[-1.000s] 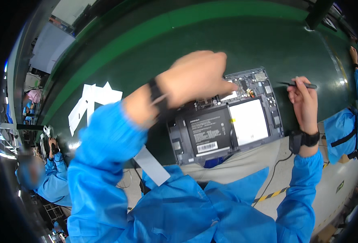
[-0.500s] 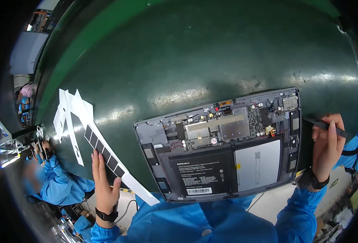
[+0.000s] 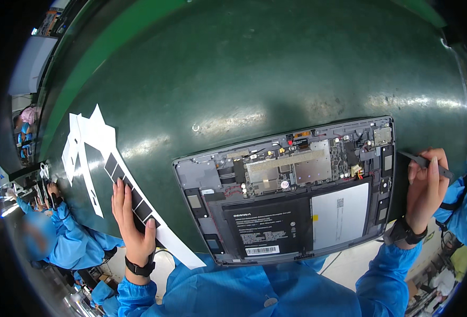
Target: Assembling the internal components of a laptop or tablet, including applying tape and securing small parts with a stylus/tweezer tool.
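Note:
My left hand (image 3: 133,232) lies with fingers stretched out over a white backing strip (image 3: 174,243) that carries a row of black rectangular stickers (image 3: 137,196). Right of it sits an opened tablet (image 3: 224,198), its inside facing up. A circuit board (image 3: 313,170) runs along its far half, and a black battery (image 3: 265,217) with a white panel (image 3: 339,216) beside it fills the near half. Past the tablet's right edge, my right hand (image 3: 426,182) pinches dark tweezers (image 3: 412,157), their tip pointing left toward the tablet frame without touching it.
More white strips and cut sheets (image 3: 88,134) lie at the left on the green table mat (image 3: 276,63). A co-worker in a blue smock (image 3: 77,238) sits at the left, and another blue sleeve (image 3: 463,211) shows at the right edge.
My left hand has slid a little left and away from me along the stickers. My right hand keeps the tweezers in nearly the same place.

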`<state>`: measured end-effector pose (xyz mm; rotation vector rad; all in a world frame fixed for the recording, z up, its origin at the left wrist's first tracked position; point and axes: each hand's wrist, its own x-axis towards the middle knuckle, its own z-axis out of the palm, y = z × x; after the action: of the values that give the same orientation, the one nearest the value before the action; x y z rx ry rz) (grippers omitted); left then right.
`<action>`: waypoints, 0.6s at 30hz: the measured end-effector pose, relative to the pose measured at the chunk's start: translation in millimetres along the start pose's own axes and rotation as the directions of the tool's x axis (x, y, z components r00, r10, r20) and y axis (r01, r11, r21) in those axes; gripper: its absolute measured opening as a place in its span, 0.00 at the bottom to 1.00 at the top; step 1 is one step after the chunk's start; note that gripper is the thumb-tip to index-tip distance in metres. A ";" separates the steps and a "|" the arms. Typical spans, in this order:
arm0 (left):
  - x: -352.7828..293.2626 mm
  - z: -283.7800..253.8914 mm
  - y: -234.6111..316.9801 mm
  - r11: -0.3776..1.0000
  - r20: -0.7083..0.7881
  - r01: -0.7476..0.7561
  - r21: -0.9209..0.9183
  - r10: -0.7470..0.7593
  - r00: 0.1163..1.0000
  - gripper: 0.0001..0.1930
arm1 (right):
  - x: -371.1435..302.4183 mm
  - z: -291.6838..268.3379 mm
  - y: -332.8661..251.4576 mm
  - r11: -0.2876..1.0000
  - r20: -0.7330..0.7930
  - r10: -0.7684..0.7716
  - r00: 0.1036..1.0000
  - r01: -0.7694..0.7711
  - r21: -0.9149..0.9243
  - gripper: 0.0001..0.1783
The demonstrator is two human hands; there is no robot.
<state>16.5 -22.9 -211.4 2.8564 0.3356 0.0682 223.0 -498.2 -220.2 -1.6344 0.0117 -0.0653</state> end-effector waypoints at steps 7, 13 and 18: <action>-5.1 -5.6 -4.7 0.993 -0.047 -0.099 -0.061 0.096 0.994 0.32 | 13.5 -0.2 11.3 0.992 0.028 0.013 1.000 -0.017 0.126 0.12; -9.0 -3.5 -6.7 0.951 -0.122 -0.254 -0.178 0.235 0.964 0.34 | 10.6 -2.6 7.0 0.960 0.005 -0.038 0.999 0.035 0.279 0.10; -17.6 -12.3 -7.0 0.919 -0.089 -0.346 -0.191 0.334 0.938 0.34 | -52.4 34.6 -36.7 0.957 -0.015 -0.240 0.971 0.240 0.166 0.10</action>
<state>-3.1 -17.4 -201.7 2.6780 -0.1560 0.2332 171.2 -458.9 -187.6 -1.4618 -0.1923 -0.2427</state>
